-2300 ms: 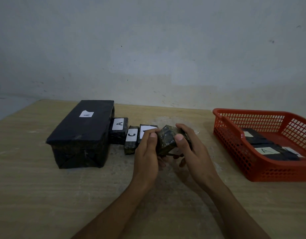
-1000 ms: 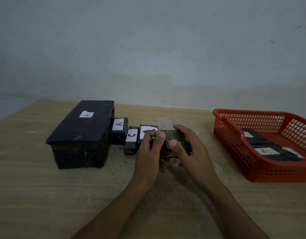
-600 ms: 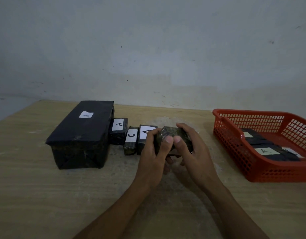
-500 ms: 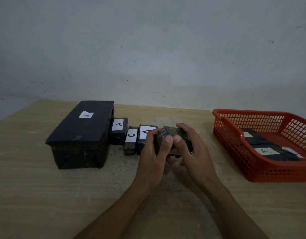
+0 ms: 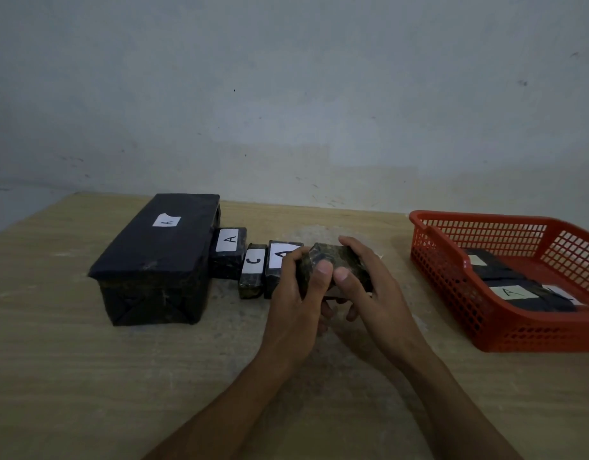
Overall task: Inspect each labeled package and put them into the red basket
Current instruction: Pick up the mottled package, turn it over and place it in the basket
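A small dark wrapped package (image 5: 336, 258) is held just above the table at the centre. My left hand (image 5: 296, 303) and my right hand (image 5: 372, 293) both grip it, thumbs on its near face; its label is hidden. To the left lie a big black box labelled A (image 5: 157, 257), a small package labelled A (image 5: 228, 252), a narrow one labelled C (image 5: 252, 275) and another labelled A (image 5: 279, 260), partly behind my left hand. The red basket (image 5: 452, 283) stands at the right with dark labelled packages (image 5: 518, 293) inside.
The wooden table (image 5: 87, 376) ends at a grey wall at the back. Its left corner edge runs close to the big black box. The basket reaches past the right edge of the view.
Both hands have kept turning the small package between them; my thumbs have come together on its near face. The other packages and the basket have not moved.
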`<state>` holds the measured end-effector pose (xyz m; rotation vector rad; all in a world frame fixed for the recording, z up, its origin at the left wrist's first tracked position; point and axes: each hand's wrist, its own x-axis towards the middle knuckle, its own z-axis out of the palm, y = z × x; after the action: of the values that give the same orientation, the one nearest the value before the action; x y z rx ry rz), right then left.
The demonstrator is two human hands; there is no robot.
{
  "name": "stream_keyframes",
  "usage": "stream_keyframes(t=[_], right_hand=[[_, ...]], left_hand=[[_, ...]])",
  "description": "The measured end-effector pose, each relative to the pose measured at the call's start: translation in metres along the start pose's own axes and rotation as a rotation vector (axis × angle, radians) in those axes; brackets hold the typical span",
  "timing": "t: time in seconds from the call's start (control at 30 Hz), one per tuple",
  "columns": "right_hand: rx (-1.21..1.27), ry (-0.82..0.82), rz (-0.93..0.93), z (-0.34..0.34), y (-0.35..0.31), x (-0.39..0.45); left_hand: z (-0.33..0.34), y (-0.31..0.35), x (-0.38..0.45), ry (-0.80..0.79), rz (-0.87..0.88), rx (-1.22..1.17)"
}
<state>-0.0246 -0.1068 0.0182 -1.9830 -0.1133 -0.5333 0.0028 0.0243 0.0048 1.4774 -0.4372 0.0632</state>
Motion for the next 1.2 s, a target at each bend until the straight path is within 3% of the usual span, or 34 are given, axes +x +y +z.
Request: stream_keyframes(t=[0.17,0.4,0.63,1.2], right_hand=[[-0.026,-0.023,-0.031,0.001,0.001,-0.001],[-0.114,0.084,-0.072,0.004,0.003,0.002],[-0.046,0.222,-0.043,0.002,0.010,0.007],[0.037,0.194,-0.072,0.005,0.005,0.002]], left_hand=[[-0.002,-0.001,0.001,0.053,-0.008,0.008],[-0.002,0.009,-0.002,0.014,-0.032,-0.001],[0.001,0.003,0.001,0.001,-0.021,0.050],[0.000,0.002,0.003,0.036,-0.028,0.040]])
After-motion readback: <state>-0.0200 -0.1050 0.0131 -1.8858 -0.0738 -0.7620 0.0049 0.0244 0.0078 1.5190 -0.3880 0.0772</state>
